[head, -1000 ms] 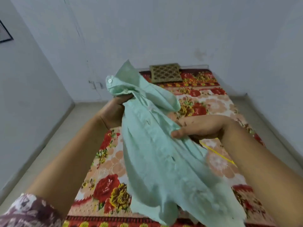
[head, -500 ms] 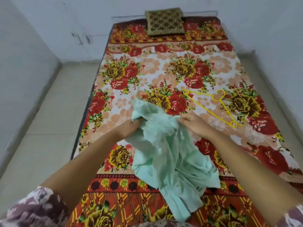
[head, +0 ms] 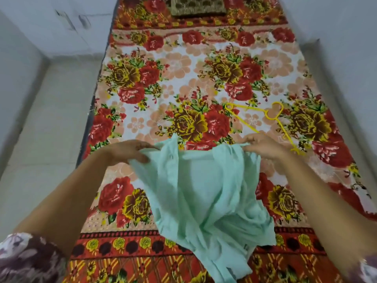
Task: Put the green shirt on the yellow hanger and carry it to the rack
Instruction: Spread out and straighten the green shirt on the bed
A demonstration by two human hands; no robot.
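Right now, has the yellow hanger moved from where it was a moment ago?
No. The yellow hanger lies between the same two flower bunches on the bedsheet; only the view shifted.

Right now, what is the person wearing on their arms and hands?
The left sleeve is dark purple with pale flowers; the right sleeve, barely showing, looks alike. The left hand and right hand show no gloves, watch or bangles.

Entry: I see the shirt (head: 204,190) on the near part of the bed (head: 177,64), lower part trailing toward me. Left grip (head: 126,152) holds its upper left edge, right grip (head: 265,146) its upper right edge. Hanger (head: 271,117) lies flat on the bed, just beyond the right grip. Cushion (head: 197,6) at the far end. Floor (head: 51,119) left of the bed.
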